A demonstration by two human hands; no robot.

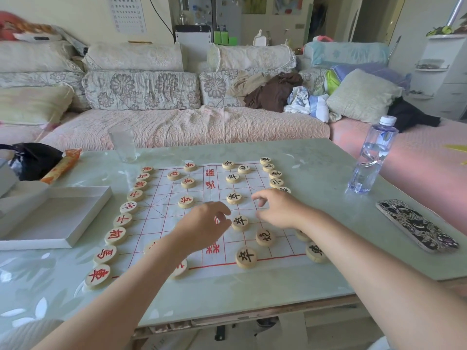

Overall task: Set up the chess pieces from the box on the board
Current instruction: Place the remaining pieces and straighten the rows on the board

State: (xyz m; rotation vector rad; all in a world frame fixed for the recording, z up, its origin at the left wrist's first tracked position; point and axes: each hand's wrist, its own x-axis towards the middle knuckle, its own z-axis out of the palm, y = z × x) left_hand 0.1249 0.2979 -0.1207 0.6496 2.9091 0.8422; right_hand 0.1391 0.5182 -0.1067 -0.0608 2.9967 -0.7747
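**Both hands low over a crowded board**

Round wooden chess pieces (240,222) line the white, red-gridded cloth board (161,205). The left hand (204,223) curls over a red-marked piece, but its grip cannot be told. The right hand (278,208) hovers loosely curled, holding nothing. The flat white box (63,215) lies to the left on the pale green worktop (316,173), with a clear plastic bottle (371,157) and a patterned phone (417,224) to the right.

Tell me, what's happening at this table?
A person is laying out Chinese chess pieces on a paper board. Red-lettered pieces line its left side, black-lettered ones its right. The left hand and right hand both hover over the middle, near a black piece; whether the left holds anything is unclear. The white box sits left of the board.
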